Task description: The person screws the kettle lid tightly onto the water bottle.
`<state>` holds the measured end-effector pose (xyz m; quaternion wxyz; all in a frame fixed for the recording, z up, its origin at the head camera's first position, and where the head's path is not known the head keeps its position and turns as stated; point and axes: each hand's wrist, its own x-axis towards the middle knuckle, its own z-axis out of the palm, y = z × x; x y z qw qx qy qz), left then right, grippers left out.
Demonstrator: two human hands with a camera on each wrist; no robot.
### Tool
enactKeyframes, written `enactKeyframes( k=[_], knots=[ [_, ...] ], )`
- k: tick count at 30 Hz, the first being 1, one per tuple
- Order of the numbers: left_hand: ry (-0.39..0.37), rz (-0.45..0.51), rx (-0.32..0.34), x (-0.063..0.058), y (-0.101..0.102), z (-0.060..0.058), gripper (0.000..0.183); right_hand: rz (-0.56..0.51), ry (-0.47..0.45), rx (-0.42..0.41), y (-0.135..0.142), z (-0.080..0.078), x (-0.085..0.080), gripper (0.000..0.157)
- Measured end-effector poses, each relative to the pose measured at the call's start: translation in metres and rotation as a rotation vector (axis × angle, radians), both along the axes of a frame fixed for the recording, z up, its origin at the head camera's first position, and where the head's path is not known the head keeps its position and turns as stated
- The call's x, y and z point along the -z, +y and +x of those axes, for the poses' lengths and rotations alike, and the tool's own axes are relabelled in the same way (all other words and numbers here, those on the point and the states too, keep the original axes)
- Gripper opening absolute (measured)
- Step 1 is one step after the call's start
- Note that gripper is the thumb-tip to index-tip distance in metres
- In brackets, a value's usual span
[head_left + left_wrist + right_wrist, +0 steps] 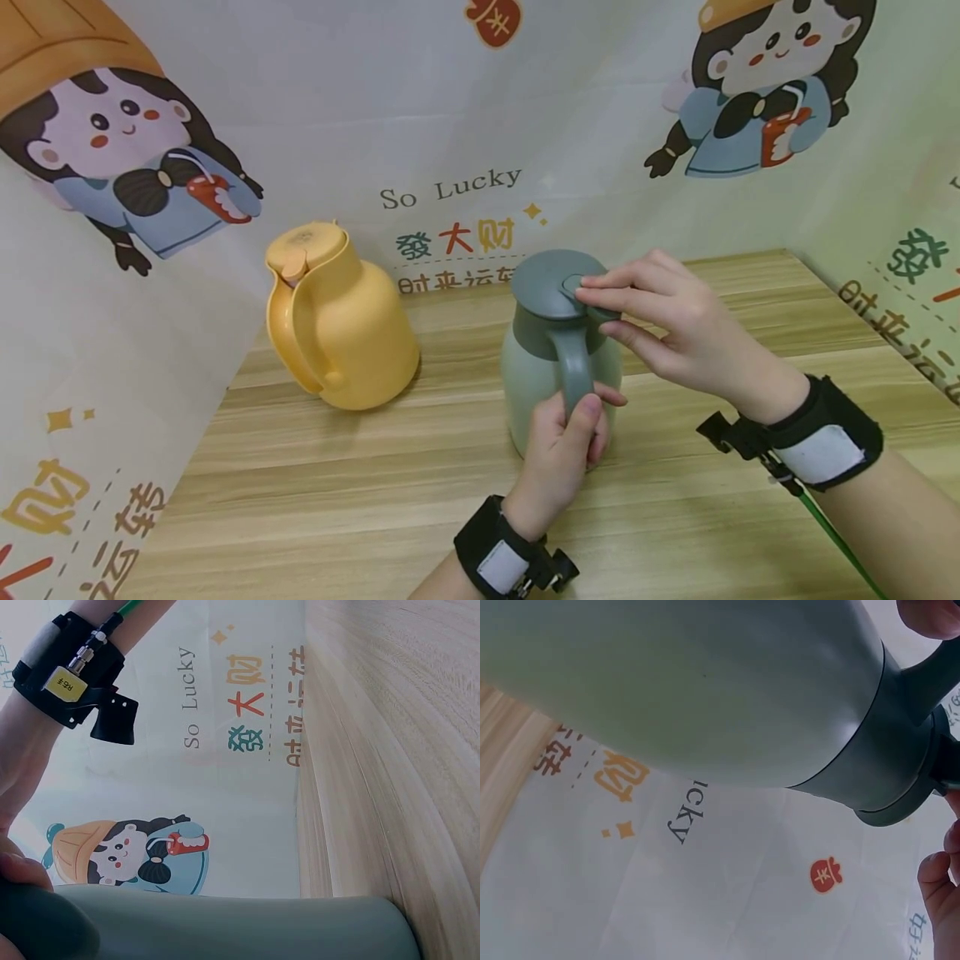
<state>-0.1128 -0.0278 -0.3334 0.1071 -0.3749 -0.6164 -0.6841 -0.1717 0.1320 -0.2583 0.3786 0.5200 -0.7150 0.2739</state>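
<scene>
A pale green thermos jug [519, 392] with a dark grey-green lid [542, 287] stands upright on the table. My left hand [557, 454] grips the lower part of its handle [573, 358], thumb along the near side. At the lid's right edge, my right hand [678, 321] pinches the lid, two fingers over the round button on top and the thumb beneath the lever. The right wrist view shows the jug's body [727, 690] up close, with right-hand fingers [936, 877] beside the lid. In the left wrist view, the body [255, 926] runs along the bottom.
To the left stands a yellow thermos jug [367, 333], its handle facing me. Both jugs are on a wood-grain table [360, 500]. A printed backdrop [337, 108] with cartoon figures rises behind and at both sides. A green cable [840, 537] trails from the right wristband.
</scene>
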Motion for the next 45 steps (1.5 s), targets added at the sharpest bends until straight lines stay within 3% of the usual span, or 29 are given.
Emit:
enactKeyframes(
  k=[14, 20, 25, 28, 30, 34, 38, 45],
  knots=[
    [0.033, 0.003, -0.004, -0.004, 0.002, -0.002, 0.057, -0.017, -0.064, -0.039, -0.009, -0.002, -0.007, 0.041],
    [0.021, 0.005, 0.003, 0.009, 0.004, -0.009, 0.056, -0.008, -0.097, -0.038, -0.011, -0.002, -0.008, 0.042],
    [0.013, -0.006, -0.009, 0.018, 0.006, -0.014, 0.057, 0.062, -0.224, -0.065, -0.004, -0.003, -0.009, 0.041],
    [0.024, -0.001, -0.01, 0.012, 0.006, -0.01, 0.058, 0.113, -0.303, -0.081, 0.0, -0.004, -0.008, 0.026],
    [0.032, 0.0, -0.008, 0.005, 0.005, -0.006, 0.058, 0.133, -0.322, -0.085, 0.002, -0.005, -0.007, 0.023],
    [0.051, -0.006, -0.017, -0.002, 0.004, -0.002, 0.057, 0.134, -0.278, -0.069, -0.001, -0.006, -0.007, 0.026],
    [0.055, -0.002, -0.02, -0.004, 0.003, -0.001, 0.058, 0.122, -0.21, -0.027, -0.006, -0.008, -0.008, 0.041],
    [0.053, -0.002, -0.019, -0.005, 0.003, -0.001, 0.058, 0.114, -0.144, 0.055, -0.012, -0.008, -0.008, 0.04]
  ],
)
